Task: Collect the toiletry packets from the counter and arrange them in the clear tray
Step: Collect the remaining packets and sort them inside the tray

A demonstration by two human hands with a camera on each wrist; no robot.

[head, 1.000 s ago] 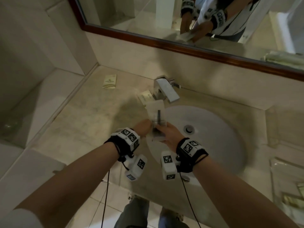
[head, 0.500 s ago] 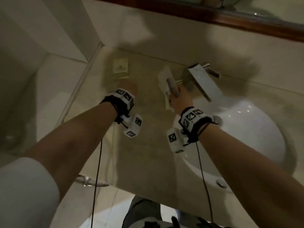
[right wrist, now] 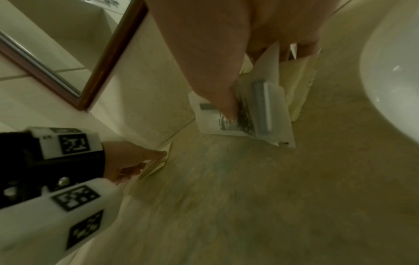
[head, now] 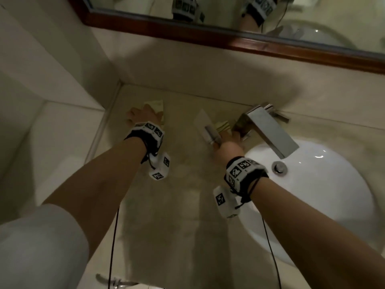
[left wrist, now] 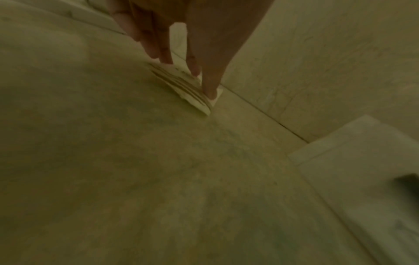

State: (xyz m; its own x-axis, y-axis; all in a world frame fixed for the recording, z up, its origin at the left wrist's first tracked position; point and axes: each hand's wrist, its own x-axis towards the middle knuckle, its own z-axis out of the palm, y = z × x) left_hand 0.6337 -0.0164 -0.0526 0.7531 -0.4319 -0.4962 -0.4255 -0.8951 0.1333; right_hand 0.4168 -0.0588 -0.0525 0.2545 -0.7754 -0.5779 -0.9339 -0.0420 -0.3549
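White razor packet point(head: 203, 122) – grey razor showing through, held tilted above the counter point(head: 177, 205); pale yellow packet point(head: 224, 127) just beneath it; cream striped packet point(head: 157, 103) lies in the back-left corner

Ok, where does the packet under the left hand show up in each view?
Head: packet upper left, under the left hand.
Left wrist: packet upper centre, beneath fingertips.
Right wrist: packet left of centre, beside the left hand.
Shared landmark: counter-wall seam.
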